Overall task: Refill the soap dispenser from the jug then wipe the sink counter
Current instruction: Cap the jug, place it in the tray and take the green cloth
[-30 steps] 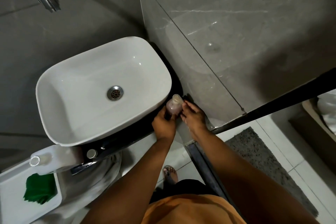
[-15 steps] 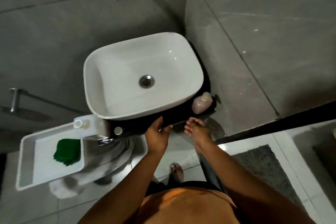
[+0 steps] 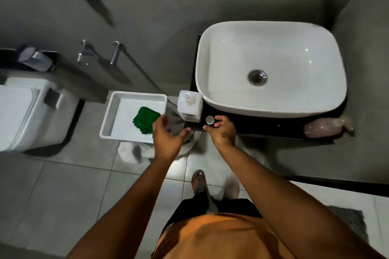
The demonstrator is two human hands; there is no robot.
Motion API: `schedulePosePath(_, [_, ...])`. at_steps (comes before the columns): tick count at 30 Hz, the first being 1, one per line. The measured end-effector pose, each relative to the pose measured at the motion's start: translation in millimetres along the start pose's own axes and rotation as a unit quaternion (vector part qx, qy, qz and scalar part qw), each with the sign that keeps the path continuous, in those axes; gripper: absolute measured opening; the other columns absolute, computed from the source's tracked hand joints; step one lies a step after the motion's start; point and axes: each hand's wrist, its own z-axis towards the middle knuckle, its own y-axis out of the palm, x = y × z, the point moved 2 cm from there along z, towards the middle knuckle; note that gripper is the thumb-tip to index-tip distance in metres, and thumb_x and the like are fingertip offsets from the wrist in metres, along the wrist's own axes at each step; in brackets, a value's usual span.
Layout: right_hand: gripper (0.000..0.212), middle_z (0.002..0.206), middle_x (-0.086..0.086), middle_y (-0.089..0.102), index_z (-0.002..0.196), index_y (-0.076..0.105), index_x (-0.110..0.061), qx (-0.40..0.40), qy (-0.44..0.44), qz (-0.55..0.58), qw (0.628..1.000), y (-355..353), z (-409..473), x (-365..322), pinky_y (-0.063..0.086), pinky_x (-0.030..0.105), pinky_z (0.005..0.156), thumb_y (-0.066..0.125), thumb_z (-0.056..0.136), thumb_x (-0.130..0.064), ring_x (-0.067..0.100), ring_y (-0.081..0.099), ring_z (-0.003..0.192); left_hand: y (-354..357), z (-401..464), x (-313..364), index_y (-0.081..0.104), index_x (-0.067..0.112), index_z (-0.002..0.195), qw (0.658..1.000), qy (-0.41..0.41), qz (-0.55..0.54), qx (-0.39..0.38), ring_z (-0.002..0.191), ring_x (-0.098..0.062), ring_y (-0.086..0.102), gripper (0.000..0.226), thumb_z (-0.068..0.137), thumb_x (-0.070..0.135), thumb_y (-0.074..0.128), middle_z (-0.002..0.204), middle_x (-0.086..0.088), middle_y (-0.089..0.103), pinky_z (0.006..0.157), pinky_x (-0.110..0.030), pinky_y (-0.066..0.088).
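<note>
At counter's [image 3: 263, 127] front left corner: right hand [image 3: 221, 130] pinched round silver cap [image 3: 209, 120] beside white jug [image 3: 190, 105], jug's neck uncapped. Left hand [image 3: 166, 139] hovered just left, fingers spread, holding nothing. Pink soap dispenser [image 3: 324, 127] stood at front right corner, beside basin [image 3: 271, 65]. Green cloth [image 3: 145, 119] lay in white tray [image 3: 117, 111].

Black table [image 3: 263, 127] carries white basin [image 3: 271, 67]. White jug [image 3: 190, 105] upright at its left end, touching basin rim. Silver cap [image 3: 209, 120] just beside jug. Pink soap bottle [image 3: 325, 127] lies on its side at right end.
</note>
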Motion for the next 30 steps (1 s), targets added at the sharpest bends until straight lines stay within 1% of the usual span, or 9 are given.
schedulePosePath(6, [0.066,0.088,-0.004,0.064,0.130,0.058,-0.019,0.038,0.021,-0.067,0.997,24,7,-1,0.046,0.026,0.078,0.088,0.071,-0.027,0.021,0.065,0.087,-21,71,17,0.040,0.014,0.152,0.977,0.139,0.083,-0.140,0.131,-0.028,0.051,0.104,0.064,0.015,0.095,0.142,-0.015,0.045,0.109,-0.045,0.048])
schedulePosePath(9, [0.059,0.103,0.007,0.072,0.126,0.060,-0.021,0.059,0.036,-0.090,0.994,29,10,-2,0.054,0.036,0.085,0.086,0.074,-0.029,0.029,0.069,0.099,-19,91,23,0.038,0.025,0.155,0.954,0.184,0.118,-0.207,0.123,-0.025,0.054,0.107,0.064,0.020,0.094,0.140,-0.012,0.048,0.101,-0.037,0.050])
schedulePosePath(13, [0.041,0.087,-0.002,0.066,0.110,0.069,-0.019,0.069,0.020,-0.098,0.993,28,10,-3,0.051,0.029,0.074,0.085,0.074,-0.030,0.027,0.070,0.089,-10,103,29,0.050,0.026,0.146,0.937,0.220,0.100,-0.254,0.122,-0.020,0.056,0.090,0.065,0.016,0.089,0.134,-0.002,0.053,0.094,-0.028,0.049])
schedulePosePath(17, [0.037,0.087,-0.001,0.068,0.100,0.068,-0.014,0.070,0.008,-0.060,0.996,19,-4,-12,0.050,0.024,0.073,0.088,0.070,-0.022,0.018,0.067,0.081,-12,97,31,0.056,0.054,0.115,0.945,0.177,0.043,-0.273,0.106,0.007,0.064,0.070,0.058,0.030,0.089,0.117,0.017,0.066,0.083,-0.014,0.052])
schedulePosePath(19, [0.031,0.086,-0.005,0.069,0.096,0.067,-0.017,0.058,-0.024,-0.047,0.997,5,-18,-21,0.053,0.020,0.073,0.085,0.070,-0.018,0.013,0.068,0.080,-14,88,29,0.055,0.052,0.113,0.945,0.169,0.032,-0.278,0.110,0.004,0.066,0.069,0.059,0.030,0.092,0.116,0.018,0.069,0.088,-0.018,0.054])
schedulePosePath(21, [0.029,0.086,-0.012,0.068,0.097,0.070,-0.020,0.041,-0.075,-0.052,0.995,-16,-33,-33,0.048,0.004,0.067,0.082,0.071,-0.015,-0.001,0.065,0.079,-19,76,29,0.055,0.045,0.117,0.942,0.185,0.019,-0.278,0.112,0.003,0.065,0.068,0.060,0.033,0.091,0.115,0.023,0.069,0.090,-0.014,0.051])
schedulePosePath(23, [0.035,0.096,-0.008,0.068,0.105,0.074,-0.019,0.023,-0.126,-0.054,0.990,-43,-46,-49,0.046,0.000,0.066,0.080,0.073,-0.008,-0.005,0.064,0.082,-23,62,34,0.056,0.043,0.120,0.936,0.206,-0.001,-0.287,0.113,0.001,0.065,0.068,0.061,0.032,0.089,0.116,0.024,0.068,0.091,-0.013,0.050])
schedulePosePath(27, [0.044,0.100,-0.002,0.061,0.110,0.075,-0.015,-0.044,-0.232,-0.087,0.968,-97,-66,-93,0.056,0.014,0.077,0.078,0.070,0.001,0.009,0.067,0.089,-19,36,55,0.061,0.039,0.125,0.919,0.239,-0.023,-0.311,0.115,-0.005,0.067,0.074,0.060,0.033,0.095,0.120,0.018,0.070,0.094,-0.019,0.054])
schedulePosePath(30, [0.047,0.098,-0.013,0.059,0.111,0.070,-0.023,-0.092,-0.289,-0.158,0.940,-132,-77,-130,0.055,0.013,0.073,0.076,0.065,-0.017,0.003,0.065,0.088,-5,21,79,0.064,0.029,0.130,0.906,0.275,-0.014,-0.321,0.115,-0.012,0.068,0.079,0.058,0.037,0.098,0.124,0.010,0.070,0.097,-0.037,0.058])
